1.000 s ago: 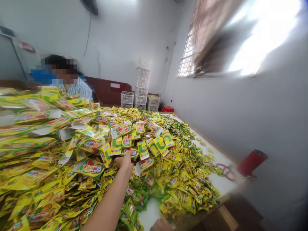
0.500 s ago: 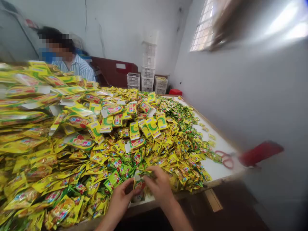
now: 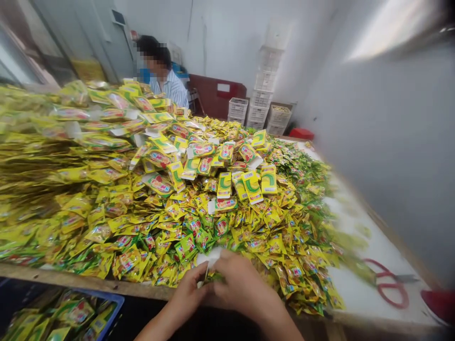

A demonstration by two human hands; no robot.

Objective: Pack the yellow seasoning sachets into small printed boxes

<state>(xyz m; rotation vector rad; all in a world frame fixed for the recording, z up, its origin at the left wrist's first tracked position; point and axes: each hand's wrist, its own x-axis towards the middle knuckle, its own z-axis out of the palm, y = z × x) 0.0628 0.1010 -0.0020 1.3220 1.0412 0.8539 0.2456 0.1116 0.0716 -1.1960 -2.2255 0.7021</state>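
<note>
At the front edge of the table, my left hand (image 3: 192, 286) is closed around the side of a small printed carton (image 3: 214, 256). Only its white flap and a thin edge show between my hands. My right hand (image 3: 241, 279) is bent over the same carton from the right, its fingers curled at the opening. Whether a packet is in those fingers is hidden. Just beyond my hands lie green packets (image 3: 185, 247) and many small yellow packets (image 3: 277, 244). Several yellow cartons (image 3: 252, 186) with white flaps rest on top of the heap.
Red-handled scissors (image 3: 391, 289) lie on the white tabletop (image 3: 387, 246) at right, near a red object (image 3: 439, 303). A blue crate (image 3: 115, 303) of packets stands below the edge at lower left. A person (image 3: 170, 85) sits behind the heap; white crates (image 3: 259, 104) are stacked at the back.
The view has swung left, bringing the blue crate into sight. My right hand has closed in over the carton, which is now mostly covered.
</note>
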